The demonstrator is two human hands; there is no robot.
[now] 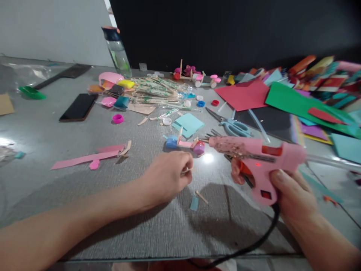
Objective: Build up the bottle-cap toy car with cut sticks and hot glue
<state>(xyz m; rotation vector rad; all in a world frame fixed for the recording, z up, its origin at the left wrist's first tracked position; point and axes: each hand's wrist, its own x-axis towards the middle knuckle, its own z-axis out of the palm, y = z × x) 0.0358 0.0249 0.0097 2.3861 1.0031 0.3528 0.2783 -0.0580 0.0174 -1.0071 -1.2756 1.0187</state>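
Observation:
My right hand (293,192) is wrapped round the handle of a pink hot glue gun (248,150), fingers at its trigger. The gun's nozzle points left, and a small red light glows on its side. My left hand (172,173) is closed in a pinch on a small pale wooden stick (185,171), mostly hidden by the fingers. Just beyond it stands a little craft car (186,144) with blue, red and purple wheels and wooden pieces. On the near side of my left hand lie a short stick (201,197) and a blue paper scrap (194,203).
Blue scissors (234,126) and light-blue paper (188,125) lie behind the car. A pink strip (87,157) and a phone (79,107) are at left. Wrapped sticks (158,90), a water bottle (118,54) and coloured sheets (245,94) lie farther back. The gun's black cord (254,244) crosses the front edge.

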